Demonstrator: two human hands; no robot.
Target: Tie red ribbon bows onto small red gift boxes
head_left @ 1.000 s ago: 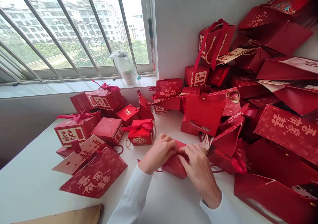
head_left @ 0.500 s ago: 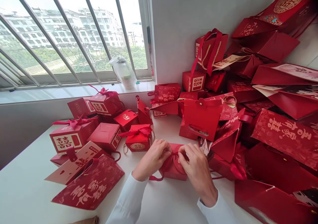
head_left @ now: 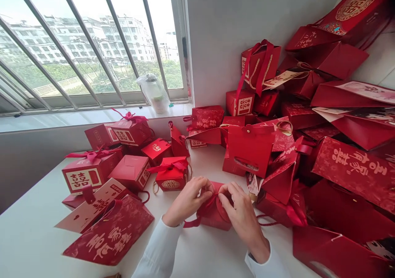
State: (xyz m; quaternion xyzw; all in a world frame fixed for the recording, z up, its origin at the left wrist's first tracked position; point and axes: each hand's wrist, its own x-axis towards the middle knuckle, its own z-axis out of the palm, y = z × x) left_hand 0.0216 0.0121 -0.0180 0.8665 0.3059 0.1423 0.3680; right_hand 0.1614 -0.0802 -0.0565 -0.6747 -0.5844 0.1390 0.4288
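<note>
A small red gift box rests on the white table between my two hands. Across its top runs a red ribbon, and one loose tail lies on the table to the left. My left hand pinches the ribbon at the top of the box from the left side. From the right, my right hand has thumb and fingertips closed on the ribbon close to the left fingertips. A round red tag hangs beside the right fingers, partly covered by them. The exact shape of the knot is hidden by the fingertips.
Left of my hands stand several red boxes with bows, among them a bright red box with a gold emblem. A folded red bag lies front left. A large pile of red bags fills the right. A plastic-wrapped cup stands on the windowsill.
My fingertips have drawn slightly closer together over the ribbon, the right hand shifting a little left. The box stays in place; the whole view has shifted slightly.
</note>
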